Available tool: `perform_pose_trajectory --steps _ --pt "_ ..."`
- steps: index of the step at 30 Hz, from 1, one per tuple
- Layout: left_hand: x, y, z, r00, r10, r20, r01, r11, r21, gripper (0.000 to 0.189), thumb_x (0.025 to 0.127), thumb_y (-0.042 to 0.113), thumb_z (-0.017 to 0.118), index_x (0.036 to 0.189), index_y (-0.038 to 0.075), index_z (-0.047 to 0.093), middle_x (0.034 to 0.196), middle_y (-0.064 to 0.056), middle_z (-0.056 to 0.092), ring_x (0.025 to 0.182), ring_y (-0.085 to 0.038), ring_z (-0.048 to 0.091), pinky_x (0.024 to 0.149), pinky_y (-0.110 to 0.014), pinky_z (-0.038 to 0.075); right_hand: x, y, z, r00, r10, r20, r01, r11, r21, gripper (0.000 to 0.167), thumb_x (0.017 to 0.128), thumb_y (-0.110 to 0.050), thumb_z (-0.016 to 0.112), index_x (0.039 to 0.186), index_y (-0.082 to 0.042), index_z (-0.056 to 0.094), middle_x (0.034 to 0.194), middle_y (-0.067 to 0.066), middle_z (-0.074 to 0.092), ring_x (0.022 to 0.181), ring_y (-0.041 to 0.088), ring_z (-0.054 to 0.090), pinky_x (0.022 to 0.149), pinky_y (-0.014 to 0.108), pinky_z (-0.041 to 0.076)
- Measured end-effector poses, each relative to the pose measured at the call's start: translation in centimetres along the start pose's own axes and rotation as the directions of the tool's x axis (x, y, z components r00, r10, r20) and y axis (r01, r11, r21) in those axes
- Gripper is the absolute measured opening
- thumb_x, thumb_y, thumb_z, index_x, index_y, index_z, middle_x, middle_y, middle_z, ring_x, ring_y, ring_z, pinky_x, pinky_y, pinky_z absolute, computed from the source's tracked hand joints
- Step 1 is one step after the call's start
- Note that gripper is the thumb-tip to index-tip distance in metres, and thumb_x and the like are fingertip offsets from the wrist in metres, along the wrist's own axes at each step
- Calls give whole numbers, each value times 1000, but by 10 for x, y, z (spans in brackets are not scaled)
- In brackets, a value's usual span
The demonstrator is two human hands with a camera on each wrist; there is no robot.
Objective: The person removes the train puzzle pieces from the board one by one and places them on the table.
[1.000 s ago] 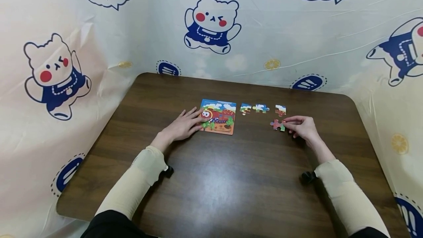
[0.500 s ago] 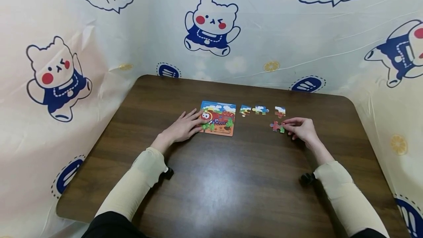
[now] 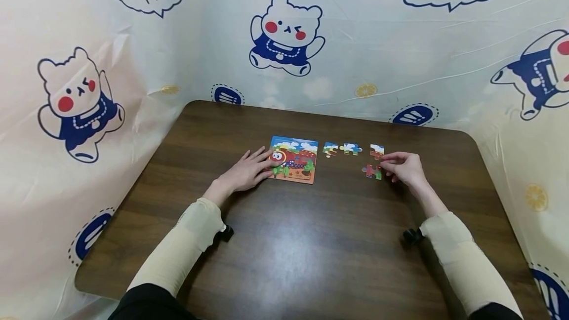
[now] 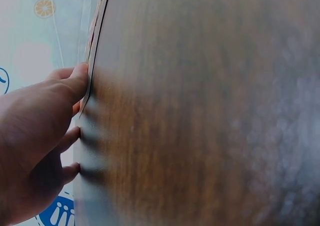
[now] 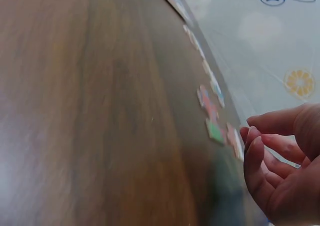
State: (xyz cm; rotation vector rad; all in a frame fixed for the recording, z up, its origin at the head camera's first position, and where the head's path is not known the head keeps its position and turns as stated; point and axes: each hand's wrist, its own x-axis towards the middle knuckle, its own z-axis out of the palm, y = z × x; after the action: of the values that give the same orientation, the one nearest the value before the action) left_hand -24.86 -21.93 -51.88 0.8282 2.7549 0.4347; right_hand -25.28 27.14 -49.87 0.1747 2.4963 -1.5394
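In the head view my left hand (image 3: pixel 246 171) lies with fingers spread on the left edge of a colourful puzzle board (image 3: pixel 294 160) picturing a red train. Its fingers also show at the board's edge in the left wrist view. My right hand (image 3: pixel 405 168) is just right of two jigsaw pieces. Its bent fingertips are beside the sky-and-red piece (image 3: pixel 377 151) and the red-green piece (image 3: pixel 372 172). In the right wrist view no piece shows between those fingertips; whether they touch one is unclear. Two more jigsaw pieces, one white-blue (image 3: pixel 330 149) and one blue (image 3: pixel 351 148), lie right of the board.
All this rests on a brown wooden table (image 3: pixel 284 246) with rounded corners. Behind and beside it hangs a pale curtain (image 3: pixel 355 38) printed with bears. A dark wrist device (image 3: pixel 412 236) sits under the right cuff, and another (image 3: pixel 226 233) under the left.
The red-green piece has turned a little and shifted slightly left and down. My right hand has come off it and moved up slightly toward the sky-and-red piece. My left hand stays put.
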Motion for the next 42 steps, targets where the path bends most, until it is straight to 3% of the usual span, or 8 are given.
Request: perform_pose_trajectory --steps 8,13,16,20,26,34,42 --pt "0 0 0 1000 -10 -3 10 1000 -3 51 116 42 53 166 30 51 185 -8 25 173 -39 16 136 -73 13 11 -33 33 996 -43 77 42 999 20 39 104 -11 76 135 11 70 91 1 83 63 5 67 55 25 58" --pt "0 0 0 1000 -8 -1 8 1000 -4 51 116 42 53 166 30 52 185 -8 25 174 -39 16 136 -73 13 21 -53 67 989 -82 122 81 997 16 38 104 -10 76 137 7 70 119 26 81 65 8 69 54 25 57" --pt "-1 0 -1 1000 -7 -4 7 1000 3 51 116 42 54 166 31 52 185 -8 25 173 -39 16 136 -74 13 29 -66 87 978 -107 176 105 994 24 39 105 -8 74 141 6 69 131 32 76 70 10 72 56 24 59" --pt "-2 0 -1 1000 -10 -2 10 1000 11 51 116 42 54 166 30 52 185 -9 25 173 -39 16 136 -74 13 38 -81 113 963 -112 244 102 993 53 41 107 -8 71 145 6 66 137 32 73 75 11 74 59 25 61" --pt "-2 1 0 1000 -7 3 7 1000 5 51 116 43 53 165 28 52 185 -9 24 174 -39 14 136 -73 12 48 -95 138 948 -54 314 27 996 88 43 110 -13 69 150 0 64 145 26 71 80 15 75 65 25 64" --pt "-1 0 0 1000 -7 -11 7 1000 -4 52 116 43 54 166 31 51 185 -8 24 174 -39 15 136 -74 12 52 -98 149 929 -15 369 -24 995 102 43 113 -24 65 151 -4 65 138 28 73 68 12 67 66 24 65" --pt "-2 1 0 1000 -11 0 11 1000 -2 52 116 44 53 167 31 50 185 -8 24 174 -38 14 136 -73 12 53 -99 157 913 32 408 -111 979 171 42 113 -25 64 150 -4 67 142 24 73 72 10 69 69 24 65"
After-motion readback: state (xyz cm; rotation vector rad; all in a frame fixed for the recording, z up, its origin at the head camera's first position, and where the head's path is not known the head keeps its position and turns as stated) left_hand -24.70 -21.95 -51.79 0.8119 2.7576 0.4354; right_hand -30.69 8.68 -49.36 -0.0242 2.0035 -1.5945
